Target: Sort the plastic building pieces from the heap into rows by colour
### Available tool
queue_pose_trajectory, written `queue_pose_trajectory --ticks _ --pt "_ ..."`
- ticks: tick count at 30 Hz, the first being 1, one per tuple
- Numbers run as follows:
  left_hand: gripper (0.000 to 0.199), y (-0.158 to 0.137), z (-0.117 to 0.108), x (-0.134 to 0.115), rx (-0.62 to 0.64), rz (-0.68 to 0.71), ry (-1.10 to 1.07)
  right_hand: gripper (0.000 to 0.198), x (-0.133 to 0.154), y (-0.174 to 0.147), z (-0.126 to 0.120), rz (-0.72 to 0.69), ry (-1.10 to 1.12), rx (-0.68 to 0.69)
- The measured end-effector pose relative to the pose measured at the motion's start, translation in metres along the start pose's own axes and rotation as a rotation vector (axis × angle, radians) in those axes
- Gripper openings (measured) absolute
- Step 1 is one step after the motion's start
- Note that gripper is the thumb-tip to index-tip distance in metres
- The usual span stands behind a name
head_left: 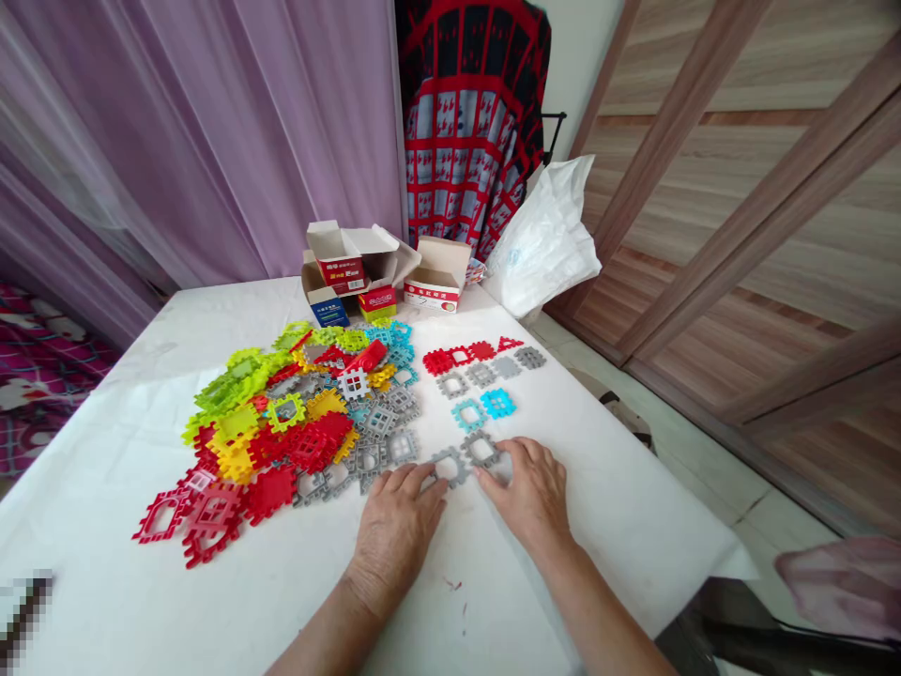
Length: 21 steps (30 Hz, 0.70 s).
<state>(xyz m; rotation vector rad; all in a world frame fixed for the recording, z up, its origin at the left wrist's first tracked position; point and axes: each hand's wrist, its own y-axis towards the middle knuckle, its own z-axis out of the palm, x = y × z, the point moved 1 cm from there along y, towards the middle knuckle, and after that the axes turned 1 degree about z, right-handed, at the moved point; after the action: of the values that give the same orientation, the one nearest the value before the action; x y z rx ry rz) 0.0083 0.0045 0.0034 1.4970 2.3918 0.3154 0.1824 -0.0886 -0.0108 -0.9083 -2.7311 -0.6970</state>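
My left hand (398, 526) lies low over the white table, its thumb and fingertips closed on the left edge of a grey interlocking building panel (459, 477) with a large opening. My right hand (531, 488) has thumb and forefinger at the right edge of another grey square-frame panel (481, 436). The two panels sit corner to corner, flat on the table; whether they are joined I cannot tell. Just beyond them lie a light-blue frame panel (456, 414) and a blue window panel (499, 403). The fingers partly hide both grey panels' edges.
A heap of mixed panels, with green (232, 385), yellow (236, 457) and red (271, 495) ones, spreads left of my hands. Red panels (481, 351) and grey panels (481, 375) form rows farther back. Opened cardboard boxes (436, 278) and a white plastic bag (545, 239) stand at the far edge.
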Motion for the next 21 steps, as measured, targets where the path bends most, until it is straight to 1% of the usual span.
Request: queue_pose_trajectory --ticks 9,16,21 --pt "0.025 0.003 0.005 -0.002 -0.004 0.028 -0.003 0.035 -0.005 -0.001 0.002 0.018 0.001 -0.006" --pt "0.026 0.006 0.002 -0.005 0.048 0.013 -0.008 0.041 -0.015 -0.004 0.007 -0.002 -0.013 0.005" --pt "0.027 0.007 0.002 -0.006 0.049 0.022 -0.009 0.041 -0.018 -0.004 0.009 -0.009 -0.019 0.000"
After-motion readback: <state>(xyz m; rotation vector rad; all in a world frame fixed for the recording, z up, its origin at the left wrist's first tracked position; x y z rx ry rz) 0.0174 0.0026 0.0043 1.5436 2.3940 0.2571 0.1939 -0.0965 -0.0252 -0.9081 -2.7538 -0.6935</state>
